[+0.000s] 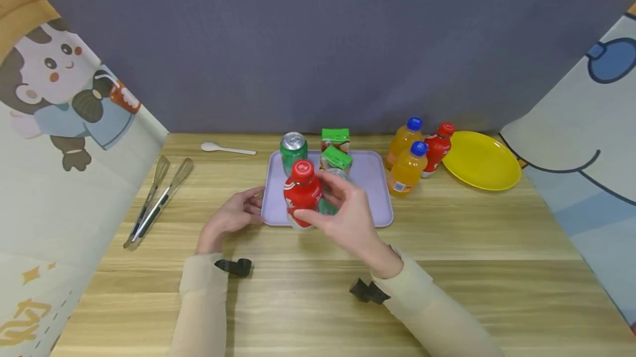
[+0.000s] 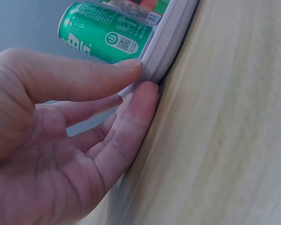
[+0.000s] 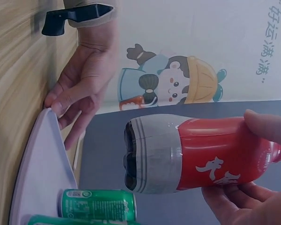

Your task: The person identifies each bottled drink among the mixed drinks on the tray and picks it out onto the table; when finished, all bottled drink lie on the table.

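My right hand [image 1: 350, 219] grips a red bottle [image 1: 302, 197] with a red cap, thumb on one side and fingers on the other. In the right wrist view the bottle [image 3: 210, 152] is clear of the tray, its base in the air. My left hand [image 1: 234, 214] pinches the near left corner of a pale purple tray [image 1: 370, 191]; the left wrist view shows the thumb against its rim [image 2: 161, 51]. On the tray stand a green can [image 1: 293, 150], a second green can [image 1: 328, 206] partly hidden by the right hand, and two green-topped drink cartons [image 1: 336, 156].
Right of the tray stand two orange juice bottles [image 1: 408, 169] with blue caps and another red bottle [image 1: 437, 150]. A yellow plate [image 1: 482, 161] lies beyond them. Metal tongs [image 1: 158, 205] and a white spoon [image 1: 228, 149] lie left. A grey wall [image 1: 318, 42] closes the back.
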Demonstrator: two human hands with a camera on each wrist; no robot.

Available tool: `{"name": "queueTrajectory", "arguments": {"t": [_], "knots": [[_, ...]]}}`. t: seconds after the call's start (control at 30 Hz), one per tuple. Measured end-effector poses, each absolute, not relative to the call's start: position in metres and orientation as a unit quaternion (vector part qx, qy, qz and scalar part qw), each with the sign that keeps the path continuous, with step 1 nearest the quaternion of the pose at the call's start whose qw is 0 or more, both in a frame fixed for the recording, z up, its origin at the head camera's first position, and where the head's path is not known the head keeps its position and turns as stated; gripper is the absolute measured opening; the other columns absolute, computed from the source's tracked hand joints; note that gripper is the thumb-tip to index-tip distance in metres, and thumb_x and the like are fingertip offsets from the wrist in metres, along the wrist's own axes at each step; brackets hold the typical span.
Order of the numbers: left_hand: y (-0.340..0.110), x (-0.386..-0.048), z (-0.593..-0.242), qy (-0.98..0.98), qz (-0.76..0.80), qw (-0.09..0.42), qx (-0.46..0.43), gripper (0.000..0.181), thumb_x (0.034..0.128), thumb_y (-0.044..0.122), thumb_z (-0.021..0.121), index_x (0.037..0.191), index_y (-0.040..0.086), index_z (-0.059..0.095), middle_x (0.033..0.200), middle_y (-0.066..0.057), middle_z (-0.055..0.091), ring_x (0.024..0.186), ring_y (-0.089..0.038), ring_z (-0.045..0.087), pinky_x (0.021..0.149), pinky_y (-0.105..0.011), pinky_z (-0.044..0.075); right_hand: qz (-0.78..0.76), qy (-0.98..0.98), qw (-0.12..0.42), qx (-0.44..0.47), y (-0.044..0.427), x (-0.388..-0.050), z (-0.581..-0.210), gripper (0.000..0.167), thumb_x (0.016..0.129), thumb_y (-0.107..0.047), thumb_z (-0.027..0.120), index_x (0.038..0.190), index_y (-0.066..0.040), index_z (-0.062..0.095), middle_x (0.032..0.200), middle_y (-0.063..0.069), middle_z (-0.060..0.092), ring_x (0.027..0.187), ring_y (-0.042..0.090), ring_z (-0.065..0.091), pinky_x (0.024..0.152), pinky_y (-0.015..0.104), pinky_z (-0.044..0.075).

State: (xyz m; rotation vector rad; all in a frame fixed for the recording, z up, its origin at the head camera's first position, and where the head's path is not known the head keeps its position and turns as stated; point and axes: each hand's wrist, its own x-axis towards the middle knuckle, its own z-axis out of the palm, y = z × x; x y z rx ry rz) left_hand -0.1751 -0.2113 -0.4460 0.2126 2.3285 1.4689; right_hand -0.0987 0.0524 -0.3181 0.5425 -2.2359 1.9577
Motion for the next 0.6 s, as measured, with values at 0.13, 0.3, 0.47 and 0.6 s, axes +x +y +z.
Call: {"name": "queueTrajectory", "arguments": {"t": [0.13, 0.3, 0.47, 0.6], "knots": [[-0.211, -0.175, -0.445, 0.824, 0.527, 0.192, 0.081, 0.08, 0.0761, -0.014, 0.068, 0.146, -0.005, 0.03, 0.11, -0.023, 0.054, 0.092, -0.027, 0.059, 0.075, -0.028, 0.051, 0.647, -0.735, 0.071, 0.187, 0.064, -0.106, -0.331, 0.06, 0.068, 0.002, 0.084, 0.123, 0.003, 0.059, 0.118, 0.012, 0.062, 0.105, 0.022, 0.06, 0.087, 0.037, 0.05], [-0.211, -0.174, -0.443, 0.82, 0.532, 0.193, 0.082, 0.08, 0.0764, -0.014, 0.068, 0.146, -0.005, 0.029, 0.111, -0.025, 0.053, 0.093, -0.031, 0.059, 0.076, -0.029, 0.051, 0.65, -0.729, 0.074, 0.201, 0.075, -0.109, -0.332, 0.061, 0.07, -0.001, 0.084, 0.125, 0.0, 0.059, 0.118, 0.006, 0.062, 0.106, 0.018, 0.06, 0.087, 0.036, 0.05], [-0.212, -0.174, -0.442, 0.819, 0.534, 0.193, 0.086, 0.081, 0.0766, -0.014, 0.068, 0.146, -0.006, 0.028, 0.111, -0.025, 0.053, 0.094, -0.031, 0.058, 0.076, -0.029, 0.051, 0.655, -0.721, 0.077, 0.212, 0.088, -0.108, -0.327, 0.06, 0.07, 0.004, 0.082, 0.125, 0.003, 0.058, 0.118, 0.009, 0.063, 0.105, 0.02, 0.06, 0.086, 0.037, 0.05], [-0.212, -0.174, -0.443, 0.823, 0.529, 0.192, 0.079, 0.08, 0.0764, -0.014, 0.068, 0.146, -0.005, 0.03, 0.11, -0.023, 0.053, 0.092, -0.029, 0.058, 0.075, -0.028, 0.051, 0.651, -0.722, 0.083, 0.219, 0.098, -0.108, -0.323, 0.059, 0.07, 0.006, 0.081, 0.124, 0.003, 0.058, 0.118, 0.009, 0.062, 0.105, 0.022, 0.061, 0.086, 0.035, 0.05]]}}
